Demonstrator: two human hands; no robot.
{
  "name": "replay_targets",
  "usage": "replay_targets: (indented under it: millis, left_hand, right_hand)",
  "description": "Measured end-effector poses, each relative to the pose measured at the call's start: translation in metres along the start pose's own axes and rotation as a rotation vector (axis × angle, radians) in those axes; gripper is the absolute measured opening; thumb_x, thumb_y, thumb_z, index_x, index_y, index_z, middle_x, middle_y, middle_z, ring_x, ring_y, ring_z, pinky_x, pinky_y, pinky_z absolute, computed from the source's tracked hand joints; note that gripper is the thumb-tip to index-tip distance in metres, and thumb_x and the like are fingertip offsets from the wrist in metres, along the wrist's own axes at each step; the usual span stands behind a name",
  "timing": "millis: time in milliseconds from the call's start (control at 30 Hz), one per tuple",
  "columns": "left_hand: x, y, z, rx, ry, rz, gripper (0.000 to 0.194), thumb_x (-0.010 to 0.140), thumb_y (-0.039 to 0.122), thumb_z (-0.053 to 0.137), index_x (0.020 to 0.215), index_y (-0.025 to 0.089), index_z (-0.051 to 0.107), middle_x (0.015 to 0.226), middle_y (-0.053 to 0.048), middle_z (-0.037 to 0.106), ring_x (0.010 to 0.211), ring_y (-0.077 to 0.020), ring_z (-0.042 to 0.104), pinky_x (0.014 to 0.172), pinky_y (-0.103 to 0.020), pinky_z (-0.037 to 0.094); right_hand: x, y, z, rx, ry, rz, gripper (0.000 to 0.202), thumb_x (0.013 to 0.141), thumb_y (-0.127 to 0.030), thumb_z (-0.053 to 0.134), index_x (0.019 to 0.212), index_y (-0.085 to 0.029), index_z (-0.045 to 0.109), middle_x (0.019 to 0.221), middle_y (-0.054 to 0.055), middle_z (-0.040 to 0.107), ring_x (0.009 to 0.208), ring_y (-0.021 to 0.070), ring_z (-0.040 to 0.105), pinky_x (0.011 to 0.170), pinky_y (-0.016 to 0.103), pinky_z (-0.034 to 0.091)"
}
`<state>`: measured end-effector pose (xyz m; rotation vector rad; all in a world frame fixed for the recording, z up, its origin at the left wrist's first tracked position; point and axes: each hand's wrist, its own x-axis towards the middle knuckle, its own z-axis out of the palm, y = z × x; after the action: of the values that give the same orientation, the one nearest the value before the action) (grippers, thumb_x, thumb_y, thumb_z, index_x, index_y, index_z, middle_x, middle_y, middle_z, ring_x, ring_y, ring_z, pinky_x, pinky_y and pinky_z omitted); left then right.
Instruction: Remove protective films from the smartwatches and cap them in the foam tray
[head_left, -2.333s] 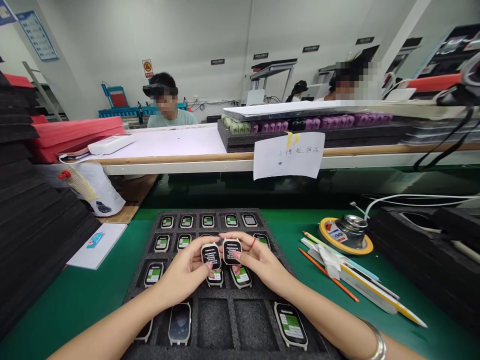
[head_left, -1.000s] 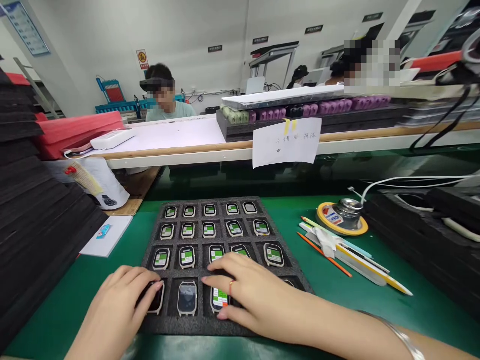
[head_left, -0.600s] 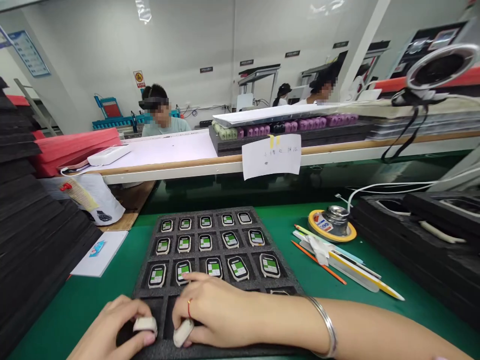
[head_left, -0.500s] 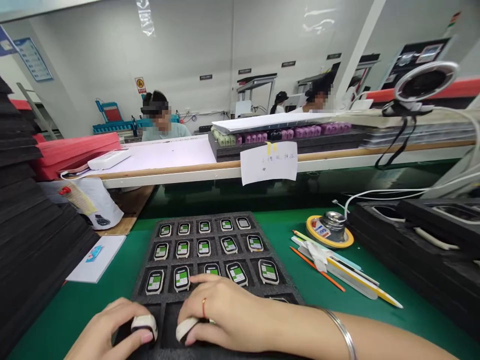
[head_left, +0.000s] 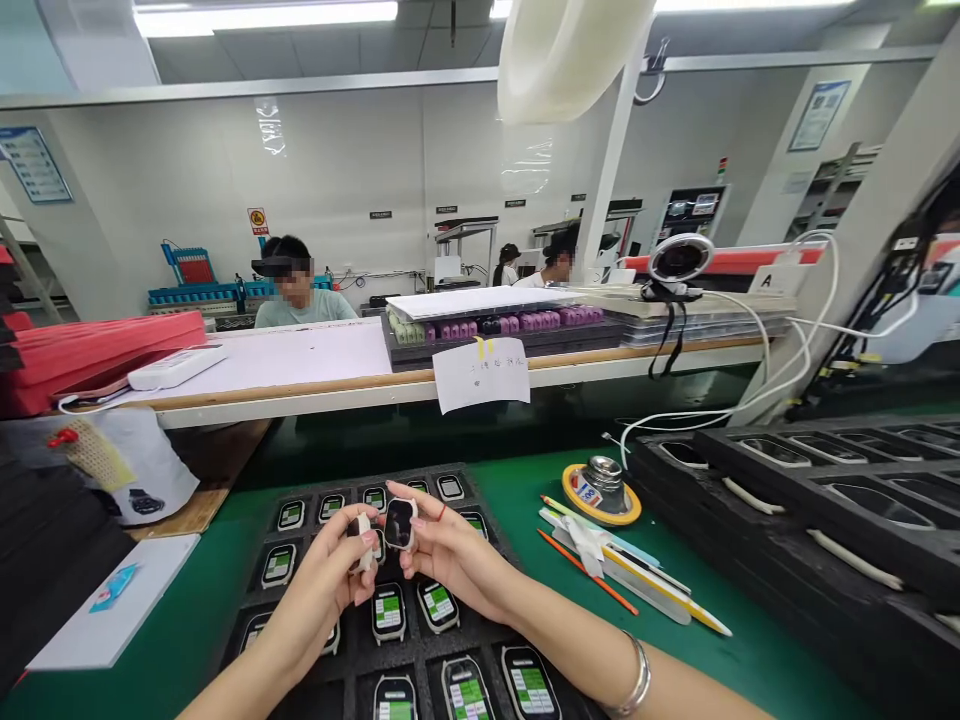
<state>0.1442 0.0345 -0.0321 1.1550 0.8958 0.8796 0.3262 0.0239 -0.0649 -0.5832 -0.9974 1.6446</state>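
Note:
Both my hands are raised over a black foam tray (head_left: 349,690) of smartwatches. Between the thumb and fingers of my left hand (head_left: 319,575) is a pale smartwatch case (head_left: 365,545), turned edge-on. My right hand (head_left: 457,555) grips another smartwatch (head_left: 400,523), its dark screen facing me. The two held watches are close together; whether they touch I cannot tell. Below them, a smartwatch (head_left: 388,610) and several others lie in the tray's pockets with green and white screens lit. My hands and forearms hide part of the tray.
Right of the tray lie an orange stick (head_left: 589,572), a yellow-and-white pen-like tool (head_left: 667,585) and a round metal-topped container (head_left: 604,490). Another foam tray (head_left: 720,530) with watches stands farther right. A shelf (head_left: 337,393) crosses behind; a person (head_left: 300,290) sits beyond it.
My hands have lifted the two watches from the tray's front pockets and brought them together higher up. The camera view has tilted up and turned right.

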Motion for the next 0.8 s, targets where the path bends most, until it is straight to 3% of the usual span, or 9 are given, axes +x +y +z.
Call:
replay_targets:
  millis: [133,233,433,800]
  left_hand:
    - [0.013,-0.017,-0.018,0.163,-0.001,0.119,0.026,0.083,0.039,0.060,0.101,0.022,0.051,0.069,0.007,0.043,0.050,-0.0072,0.032,0.048,-0.022,0.023]
    - [0.013,-0.023,-0.026,0.223,0.026,0.179,0.028,0.081,0.040,0.064,0.099,0.023,0.052,0.067,0.007,0.042,0.053,-0.0092,0.034,0.052,-0.024,0.028]
    - [0.001,-0.023,-0.022,0.548,-0.045,0.326,0.018,0.091,0.035,0.055,0.103,0.022,0.054,0.086,0.000,0.055,0.071,-0.0150,0.045,0.066,-0.027,0.037]
    - [-0.003,-0.020,-0.021,0.579,-0.073,0.331,0.013,0.096,0.034,0.048,0.101,0.023,0.053,0.091,0.000,0.057,0.081,-0.0164,0.052,0.076,-0.028,0.041]
  right_hand:
    - [-0.001,0.001,0.000,0.039,-0.050,0.035,0.059,0.076,-0.038,0.082,0.131,-0.029,0.062,0.092,0.000,0.066,0.067,0.0107,0.064,0.071,0.029,0.050]
    - [-0.001,0.004,0.000,0.033,-0.068,0.035,0.056,0.076,-0.036,0.082,0.128,-0.029,0.064,0.092,-0.001,0.064,0.067,0.0109,0.065,0.070,0.030,0.051]
    - [-0.007,0.006,0.001,0.032,-0.099,0.089,0.055,0.079,-0.036,0.079,0.131,-0.028,0.062,0.089,0.000,0.065,0.069,0.0129,0.066,0.073,0.032,0.051]
    - [-0.010,0.008,-0.001,-0.035,-0.120,0.086,0.046,0.082,-0.037,0.077,0.126,-0.032,0.066,0.096,0.000,0.062,0.069,0.0114,0.064,0.073,0.032,0.051]
